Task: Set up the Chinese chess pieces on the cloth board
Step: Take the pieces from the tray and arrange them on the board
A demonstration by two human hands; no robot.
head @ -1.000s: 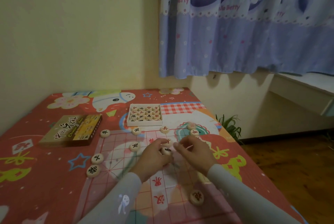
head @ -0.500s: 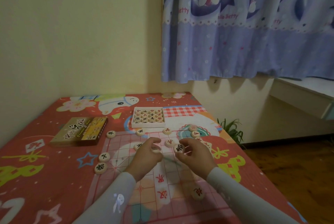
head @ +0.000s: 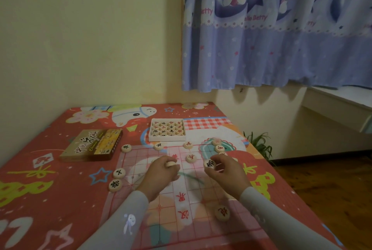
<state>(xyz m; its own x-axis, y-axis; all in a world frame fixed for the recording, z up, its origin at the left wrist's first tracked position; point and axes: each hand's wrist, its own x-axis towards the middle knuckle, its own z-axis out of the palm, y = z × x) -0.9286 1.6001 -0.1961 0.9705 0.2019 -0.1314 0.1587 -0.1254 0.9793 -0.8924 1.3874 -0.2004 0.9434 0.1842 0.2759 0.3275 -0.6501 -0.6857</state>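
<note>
A thin cloth board (head: 141, 219) with a red grid lies on the red patterned table. My left hand (head: 161, 175) hovers over the board's middle, fingers closed on a round wooden piece (head: 170, 164) seen edge-on. My right hand (head: 227, 171) is to its right and pinches a wooden piece with a black character (head: 209, 164), face toward me. Several pieces lie around the board: two black ones (head: 115, 184) at the left edge, red ones (head: 191, 158) at the far side, and one red piece (head: 222, 212) near me on the right.
A white tray of pieces (head: 167, 129) stands just beyond the board. The game's box lid (head: 92, 145) lies to the far left. The table's right edge (head: 281, 181) drops to a wooden floor with a small plant (head: 259, 145). Wall and curtain stand behind.
My hands have drawn apart over the board. The right hand carried the black-character piece to the right, while the left hand stays closed on its own piece. The view tilted slightly.
</note>
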